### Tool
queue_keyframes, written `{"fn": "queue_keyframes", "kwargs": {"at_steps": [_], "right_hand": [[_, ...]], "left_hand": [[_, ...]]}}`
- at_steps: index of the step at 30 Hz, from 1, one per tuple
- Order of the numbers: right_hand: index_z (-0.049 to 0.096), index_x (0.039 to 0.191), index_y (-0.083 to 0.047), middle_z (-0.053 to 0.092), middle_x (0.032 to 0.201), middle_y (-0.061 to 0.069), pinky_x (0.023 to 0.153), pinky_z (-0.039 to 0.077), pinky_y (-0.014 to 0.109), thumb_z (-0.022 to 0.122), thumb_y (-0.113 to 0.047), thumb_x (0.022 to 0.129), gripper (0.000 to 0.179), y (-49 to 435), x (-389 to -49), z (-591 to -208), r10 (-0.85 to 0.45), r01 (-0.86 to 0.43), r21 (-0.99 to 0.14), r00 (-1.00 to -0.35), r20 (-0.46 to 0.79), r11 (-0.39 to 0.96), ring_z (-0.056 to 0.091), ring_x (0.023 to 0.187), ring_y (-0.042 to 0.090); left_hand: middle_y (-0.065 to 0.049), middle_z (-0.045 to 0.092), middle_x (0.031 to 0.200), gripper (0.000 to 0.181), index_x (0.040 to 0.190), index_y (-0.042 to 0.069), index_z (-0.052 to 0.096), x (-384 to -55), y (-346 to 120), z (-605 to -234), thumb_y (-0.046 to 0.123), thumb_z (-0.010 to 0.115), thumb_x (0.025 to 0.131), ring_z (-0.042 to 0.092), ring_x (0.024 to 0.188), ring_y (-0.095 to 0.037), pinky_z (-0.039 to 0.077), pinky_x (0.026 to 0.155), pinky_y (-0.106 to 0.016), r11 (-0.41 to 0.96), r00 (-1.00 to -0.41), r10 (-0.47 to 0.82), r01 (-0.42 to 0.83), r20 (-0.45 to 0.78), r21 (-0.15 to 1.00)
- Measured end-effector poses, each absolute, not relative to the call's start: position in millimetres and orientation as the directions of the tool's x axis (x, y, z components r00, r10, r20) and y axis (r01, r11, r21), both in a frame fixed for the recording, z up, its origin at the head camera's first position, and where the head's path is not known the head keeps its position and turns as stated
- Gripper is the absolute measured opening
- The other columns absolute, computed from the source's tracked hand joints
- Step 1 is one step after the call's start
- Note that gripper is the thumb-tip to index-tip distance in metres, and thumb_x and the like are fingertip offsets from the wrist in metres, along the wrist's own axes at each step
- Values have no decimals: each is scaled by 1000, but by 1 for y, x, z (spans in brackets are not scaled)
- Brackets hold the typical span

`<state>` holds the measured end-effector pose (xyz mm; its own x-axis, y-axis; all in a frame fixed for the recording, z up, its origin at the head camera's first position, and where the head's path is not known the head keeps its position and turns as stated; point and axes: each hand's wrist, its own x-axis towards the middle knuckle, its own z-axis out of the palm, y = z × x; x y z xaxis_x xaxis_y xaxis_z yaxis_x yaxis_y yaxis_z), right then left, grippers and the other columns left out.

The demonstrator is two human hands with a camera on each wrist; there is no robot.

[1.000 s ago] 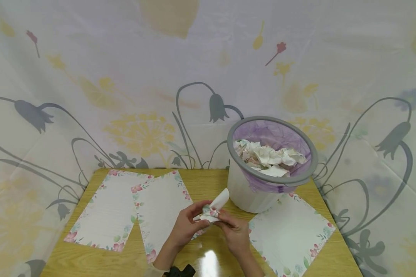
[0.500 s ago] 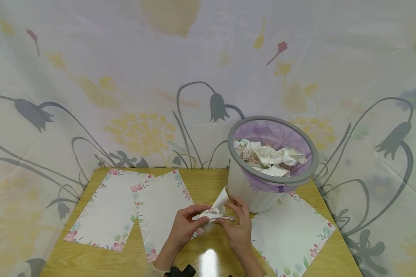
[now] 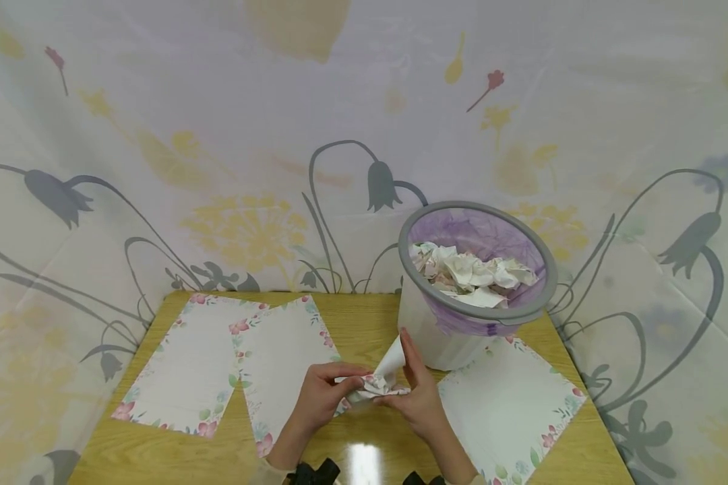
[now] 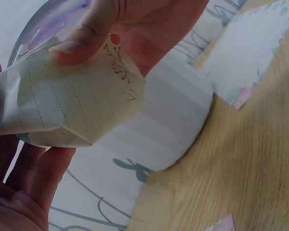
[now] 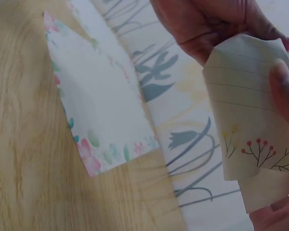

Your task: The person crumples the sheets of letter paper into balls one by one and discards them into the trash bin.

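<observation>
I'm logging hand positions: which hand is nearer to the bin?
The right. The right hand is close in front of the bin, on the person's side; the left hand is farther left, across the crumpled paper that both hold.

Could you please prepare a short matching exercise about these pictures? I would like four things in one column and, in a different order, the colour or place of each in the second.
Column 1
1. Waste-bin liner
2. Creased lined sheet
3. Waste-bin rim
4. Crumpled papers

Column 2
A. Grey
B. Heaped inside the liner
C. Purple
D. Held between the left hand and the right hand

Right pairs: 1-C, 2-D, 3-A, 4-B
</observation>
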<state>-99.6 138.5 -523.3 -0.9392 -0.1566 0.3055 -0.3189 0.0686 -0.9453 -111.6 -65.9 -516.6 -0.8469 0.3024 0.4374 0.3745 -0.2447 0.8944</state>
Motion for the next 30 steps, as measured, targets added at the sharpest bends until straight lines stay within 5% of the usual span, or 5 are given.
{"fn": "queue_keyframes", "kwargs": {"at_steps": [5,11,23,28,30], "right_hand": [[10,161,-14,10,164,19,89,49,17,86,7,71,120,142,-101,-525,-259,-310,-947,-911,321,-82,25,145,13],[25,157,-4,29,160,13,105,40,25,84,9,71,105,142,-102,-524,-229,-373,-923,-895,384,-89,36,141,9],[28,153,1,55,143,3,76,58,27,83,13,68,102,132,-95,-519,-68,-279,-945,-954,293,-169,57,123,11],[9,159,-4,47,148,4,91,52,25,82,11,71,116,133,-96,-518,-95,-270,-948,-953,288,-168,49,130,10],[18,158,-1,46,149,9,99,48,26,83,10,71,108,133,-97,-518,-120,-285,-947,-945,304,-151,49,130,11]], "left_hand": [[-22,72,102,14,101,-11,73,-113,-67,-514,-4,63,94,71,90,-19,59,67,-33,-266,-821,321,400,472,877],[-22,72,103,14,102,-12,72,-112,-65,-515,-5,63,94,71,92,-19,59,70,-31,-286,-827,303,395,473,873],[-10,75,99,13,102,-7,74,-113,-62,-520,-3,66,93,70,89,-15,58,69,-27,-270,-871,233,370,433,889],[-6,76,97,14,101,-8,74,-112,-61,-522,0,67,93,70,89,-14,57,69,-25,-253,-885,229,347,405,903],[-4,76,97,14,101,-8,75,-112,-61,-523,1,67,93,70,89,-14,57,69,-25,-251,-887,228,344,401,905]]}}
